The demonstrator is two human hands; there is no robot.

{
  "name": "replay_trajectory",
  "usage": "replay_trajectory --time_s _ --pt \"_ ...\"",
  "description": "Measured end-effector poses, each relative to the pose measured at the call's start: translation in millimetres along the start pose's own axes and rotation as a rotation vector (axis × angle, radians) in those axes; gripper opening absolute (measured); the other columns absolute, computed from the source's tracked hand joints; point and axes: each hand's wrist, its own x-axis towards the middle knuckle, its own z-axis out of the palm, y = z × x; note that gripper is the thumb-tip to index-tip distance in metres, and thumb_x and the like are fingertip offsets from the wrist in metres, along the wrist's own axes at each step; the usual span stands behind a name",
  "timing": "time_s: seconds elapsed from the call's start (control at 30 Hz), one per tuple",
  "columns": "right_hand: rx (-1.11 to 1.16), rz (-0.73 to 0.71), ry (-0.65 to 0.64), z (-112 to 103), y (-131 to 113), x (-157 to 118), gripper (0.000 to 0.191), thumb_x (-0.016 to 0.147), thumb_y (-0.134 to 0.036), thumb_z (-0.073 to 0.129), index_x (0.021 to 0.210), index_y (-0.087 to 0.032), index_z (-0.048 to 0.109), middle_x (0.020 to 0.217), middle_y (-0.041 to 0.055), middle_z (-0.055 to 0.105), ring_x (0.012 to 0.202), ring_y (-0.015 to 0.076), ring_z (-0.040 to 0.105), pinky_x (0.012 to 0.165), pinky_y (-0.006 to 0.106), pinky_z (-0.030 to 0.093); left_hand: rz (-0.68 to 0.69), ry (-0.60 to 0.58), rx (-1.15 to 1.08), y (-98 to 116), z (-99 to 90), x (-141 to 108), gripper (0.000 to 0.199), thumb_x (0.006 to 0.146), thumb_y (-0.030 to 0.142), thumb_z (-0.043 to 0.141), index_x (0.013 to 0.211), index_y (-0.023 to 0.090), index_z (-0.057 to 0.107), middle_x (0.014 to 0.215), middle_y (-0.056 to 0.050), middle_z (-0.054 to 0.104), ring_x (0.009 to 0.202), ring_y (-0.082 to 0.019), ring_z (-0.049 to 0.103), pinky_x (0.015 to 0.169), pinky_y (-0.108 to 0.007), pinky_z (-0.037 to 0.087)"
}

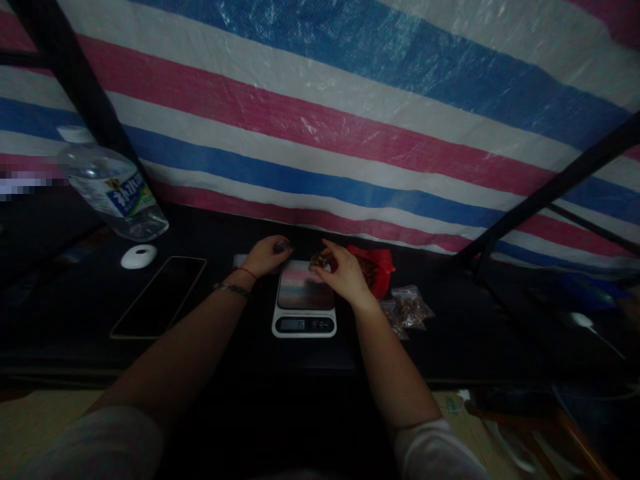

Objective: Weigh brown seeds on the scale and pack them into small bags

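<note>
Scale (306,292) sits centre as right hand (346,272) pinches a clear container (313,268) of brown pieces (319,259) at its far right; left hand (265,256) grips a small object (281,246). A loosened pinch could spill the contents.

Prob. makeshift home nook: striped tarp (320,127) behind blk. desk (460,347) w/ phone (159,297).

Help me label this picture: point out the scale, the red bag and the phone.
Scale (305,295): head view, middle of the platform.
Red bag (384,268): head view, its right wall.
Phone (160,297): head view, middle of the screen.
</note>
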Motion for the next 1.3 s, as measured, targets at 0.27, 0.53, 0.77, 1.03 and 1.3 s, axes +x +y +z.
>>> replay_trajectory --time_s 0.27,0.53,0.77,1.03,1.3 --pt "-0.008 -0.001 0.0 0.1 2.4 -0.7 0.063 0.073 -0.029 0.072 0.132 -0.022 0.051 0.102 0.0065 0.067 0.097 0.0223 0.062 0.088 0.039 0.049 0.003 0.012 -0.001 1.9 -0.3 -0.8 0.035 0.077 0.047 0.058 0.099 0.02 0.065 0.097 -0.006 0.07 0.089 -0.022 0.064 0.081 -0.034 0.05" --pt "-0.004 -0.009 0.011 0.3 4.5 -1.4 0.064 0.073 -0.03 0.072 0.132 -0.021 0.051 0.103 0.0069 0.067 0.099 0.023 0.061 0.09 0.039 0.048 -0.002 -0.004 -0.015 1.4 -0.6 -0.7 0.036 0.077 0.048 0.057 0.099 0.02 0.065 0.095 -0.005 0.069 0.085 -0.021 0.064 0.077 -0.032 0.05" --pt "-0.016 0.0 -0.019 -1.1 2.3 -1.2 0.065 0.072 -0.03 0.073 0.133 -0.02 0.05 0.104 0.0071 0.067 0.1 0.0232 0.061 0.091 0.04 0.048 -0.016 -0.001 0.004 2.4 -0.9 -1.6 0.036 0.078 0.047 0.057 0.1 0.02 0.065 0.097 -0.006 0.069 0.087 -0.022 0.064 0.079 -0.034 0.05" --pt "-0.075 -0.014 -0.169 7.4 0.6 -2.4 0.065 0.072 -0.028 0.073 0.133 -0.019 0.051 0.107 0.0067 0.067 0.103 0.0239 0.059 0.095 0.04 0.045 0.015 0.005 0.012 1.9 0.0 -0.7 0.034 0.078 0.044 0.057 0.098 0.019 0.065 0.097 -0.006 0.069 0.088 -0.021 0.064 0.08 -0.033 0.049" --pt "-0.075 -0.063 -0.009 -4.3 -1.4 -1.9 0.049 0.08 -0.037 0.066 0.126 -0.022 0.056 0.113 0.0084 0.064 0.109 0.0254 0.055 0.096 0.043 0.043 0.017 0.014 -0.001 0.2 0.6 -1.1 0.033 0.077 0.044 0.058 0.099 0.02 0.065 0.098 -0.006 0.069 0.089 -0.021 0.064 0.081 -0.033 0.049"
